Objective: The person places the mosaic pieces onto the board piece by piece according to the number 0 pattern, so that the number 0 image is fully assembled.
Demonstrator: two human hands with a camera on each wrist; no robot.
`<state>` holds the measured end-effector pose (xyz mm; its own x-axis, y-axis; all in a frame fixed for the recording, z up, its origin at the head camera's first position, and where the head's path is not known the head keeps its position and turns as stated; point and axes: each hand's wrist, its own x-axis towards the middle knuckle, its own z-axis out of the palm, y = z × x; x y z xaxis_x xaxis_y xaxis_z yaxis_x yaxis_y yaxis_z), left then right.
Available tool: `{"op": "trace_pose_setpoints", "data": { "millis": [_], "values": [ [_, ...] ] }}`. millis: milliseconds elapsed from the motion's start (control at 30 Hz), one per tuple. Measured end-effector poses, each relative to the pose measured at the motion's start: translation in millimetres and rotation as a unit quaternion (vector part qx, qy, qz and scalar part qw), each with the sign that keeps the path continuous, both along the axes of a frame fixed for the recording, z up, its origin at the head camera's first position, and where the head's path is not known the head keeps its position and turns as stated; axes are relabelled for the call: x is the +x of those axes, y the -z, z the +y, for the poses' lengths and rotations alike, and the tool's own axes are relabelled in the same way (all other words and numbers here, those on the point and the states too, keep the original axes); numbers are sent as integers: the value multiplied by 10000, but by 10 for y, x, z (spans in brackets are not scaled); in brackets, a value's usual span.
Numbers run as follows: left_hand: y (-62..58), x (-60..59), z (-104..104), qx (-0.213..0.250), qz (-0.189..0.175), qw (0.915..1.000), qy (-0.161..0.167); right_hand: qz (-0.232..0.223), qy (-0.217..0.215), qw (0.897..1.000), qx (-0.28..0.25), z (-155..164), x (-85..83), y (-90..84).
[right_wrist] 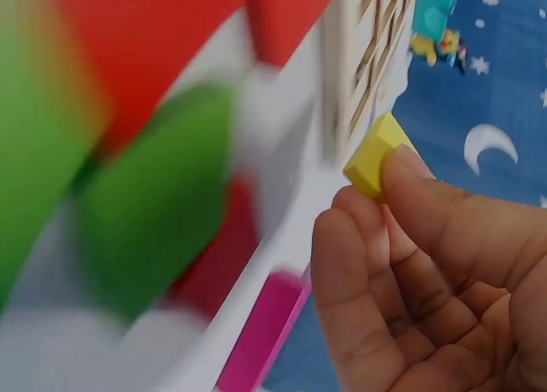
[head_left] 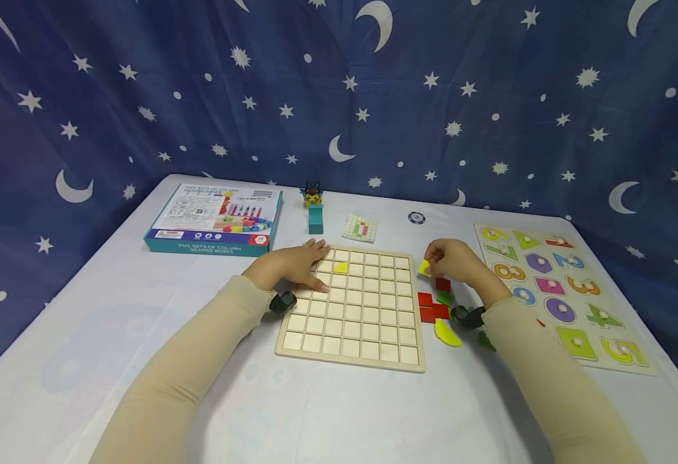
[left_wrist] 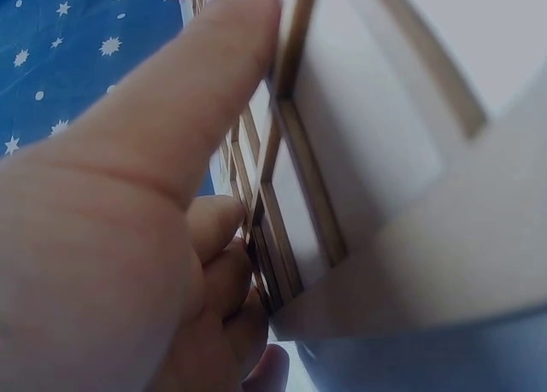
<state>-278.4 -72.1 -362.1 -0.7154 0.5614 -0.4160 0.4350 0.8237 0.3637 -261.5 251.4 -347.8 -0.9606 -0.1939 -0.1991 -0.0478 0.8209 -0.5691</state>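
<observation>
A wooden grid board (head_left: pixel 350 365) lies on the white table, with a yellow piece (head_left: pixel 341 267) in one cell near its far left corner. My left hand (head_left: pixel 292 264) rests across the board's left edge, fingers extended; the left wrist view shows its thumb (left_wrist: pixel 184 93) over the cells. Right of the board, my right hand (head_left: pixel 457 261) pinches a small yellow block (right_wrist: pixel 376 157) between thumb and fingers. Below this hand are red squares (head_left: pixel 426 316), green pieces (head_left: pixel 445 298) and a yellow curved piece (head_left: pixel 447 333). The held block's full outline is partly hidden by the fingers.
A number-and-shape puzzle board (head_left: pixel 562 290) lies at the right. Toward the back stand a toy box (head_left: pixel 214 219), a teal block (head_left: pixel 315 220) and a small figure (head_left: pixel 312 194). A pattern card (head_left: pixel 360 228) and a round chip (head_left: pixel 416 218) lie behind the grid board.
</observation>
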Motion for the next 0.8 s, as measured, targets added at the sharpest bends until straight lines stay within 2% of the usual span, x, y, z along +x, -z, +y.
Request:
{"op": "trace_pose_setpoints", "data": {
  "millis": [133,533,667,800],
  "values": [
    [-5,0,10,-12,35,10000,27,-56,-217,9994,-272,-216,-46,-9],
    [-33,17,30,66,11,10000,8,-632,-894,9926,-516,-678,-198,11],
    [-22,17,18,45,41,10000,0,-748,-1169,9898,-309,-797,-220,9],
    [-13,15,5,33,27,10000,-35,-777,-1231,9893,-44,-889,-241,17]
  ]
}}
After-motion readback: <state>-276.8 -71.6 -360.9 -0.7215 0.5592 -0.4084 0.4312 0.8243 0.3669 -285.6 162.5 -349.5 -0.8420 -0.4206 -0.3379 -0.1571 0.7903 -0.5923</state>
